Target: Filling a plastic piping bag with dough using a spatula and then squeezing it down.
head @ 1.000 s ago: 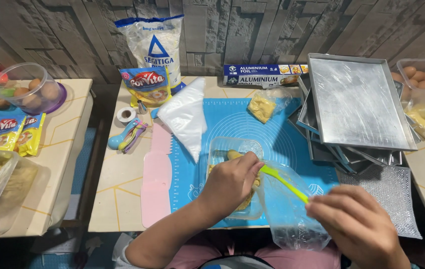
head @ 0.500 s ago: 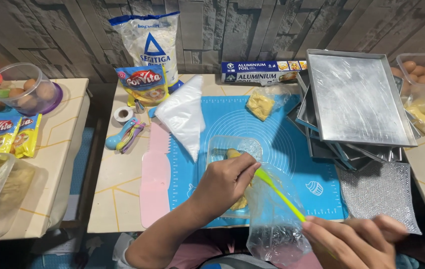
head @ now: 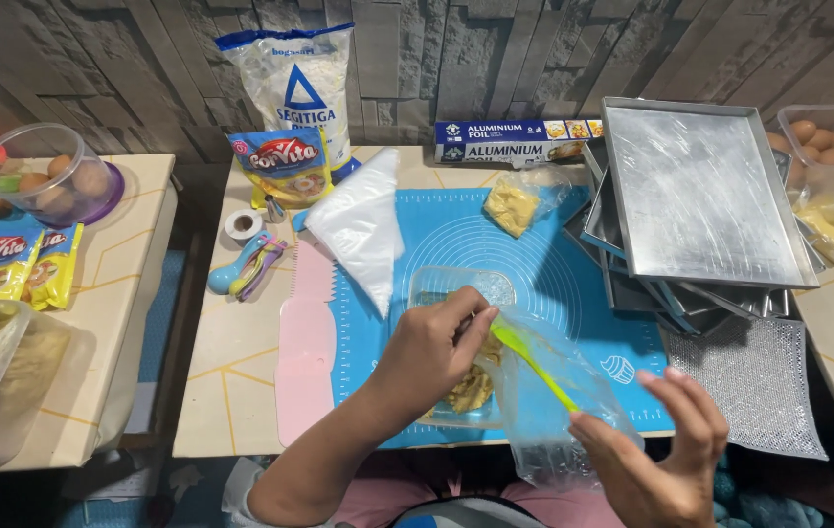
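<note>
The left hand (head: 431, 352) pinches the clear plastic bag (head: 559, 411); the right hand (head: 661, 455) grips the green spatula (head: 532, 364) between the 2 hands.

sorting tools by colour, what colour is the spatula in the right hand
Bright lime green spatula, held by the right hand; head view.

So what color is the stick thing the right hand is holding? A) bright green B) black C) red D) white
A: the right hand grips a bright green spatula that slants up into the clear plastic bag, toward the left hand.
</note>
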